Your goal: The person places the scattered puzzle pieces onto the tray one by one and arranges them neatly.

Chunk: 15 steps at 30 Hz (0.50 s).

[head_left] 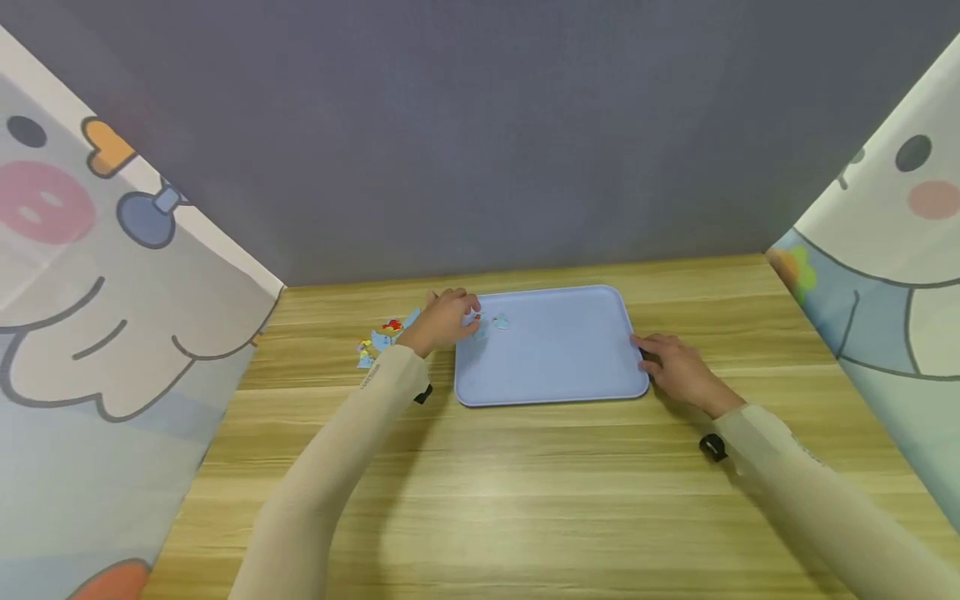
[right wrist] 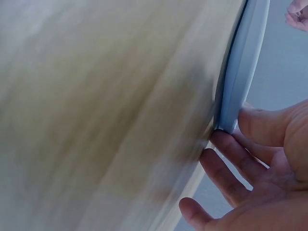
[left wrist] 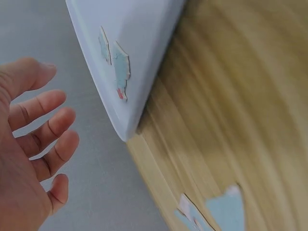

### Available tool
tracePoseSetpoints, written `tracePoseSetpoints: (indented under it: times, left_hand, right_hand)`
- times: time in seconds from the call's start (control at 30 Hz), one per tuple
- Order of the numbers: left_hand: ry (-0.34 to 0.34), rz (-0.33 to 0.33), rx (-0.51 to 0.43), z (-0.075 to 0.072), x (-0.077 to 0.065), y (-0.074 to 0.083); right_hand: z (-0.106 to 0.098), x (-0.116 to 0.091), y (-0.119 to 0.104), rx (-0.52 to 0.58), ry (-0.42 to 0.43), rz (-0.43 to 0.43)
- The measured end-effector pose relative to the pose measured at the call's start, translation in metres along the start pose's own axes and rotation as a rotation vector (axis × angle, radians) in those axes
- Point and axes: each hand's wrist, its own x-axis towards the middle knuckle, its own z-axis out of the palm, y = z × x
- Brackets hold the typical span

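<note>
A light blue tray point(head_left: 555, 354) lies on the wooden table. Two thin cardboard puzzle pieces, one pale blue with a red end point(left wrist: 121, 70) and one smaller and pale blue point(left wrist: 104, 46), lie at its left end. Over that end is my left hand point(head_left: 446, 320), its fingers loosely bent; the left wrist view shows nothing in them. My right hand point(head_left: 681, 371) holds the tray's right edge. In the right wrist view the thumb point(right wrist: 262, 126) presses the rim from one side, with fingertips point(right wrist: 224, 139) against the other.
Several more puzzle pieces point(head_left: 381, 341), blue, yellow and red, are on the table left of the tray, partly behind the left hand and sleeve. A grey wall point(head_left: 510, 142) rises behind the table, and cartoon-printed panels point(head_left: 135, 317) stand at both sides.
</note>
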Motion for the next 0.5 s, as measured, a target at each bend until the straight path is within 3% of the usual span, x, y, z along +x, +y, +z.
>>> tracePoseSetpoints:
  times: [0.13,0.3,0.5]
  left_hand:
    - [0.057,0.006,-0.002,0.001,-0.018,-0.005]
    - [0.122,-0.037,-0.038,-0.002,-0.045,-0.016]
    - [0.133,-0.094,-0.078,-0.003,-0.082,-0.038]
  right_hand:
    - [-0.002,-0.002,-0.001,-0.005,0.006,-0.001]
    - [-0.001,-0.004,-0.002,0.0,0.01,0.004]
    - [-0.001,-0.008,-0.006,0.007,0.015,0.015]
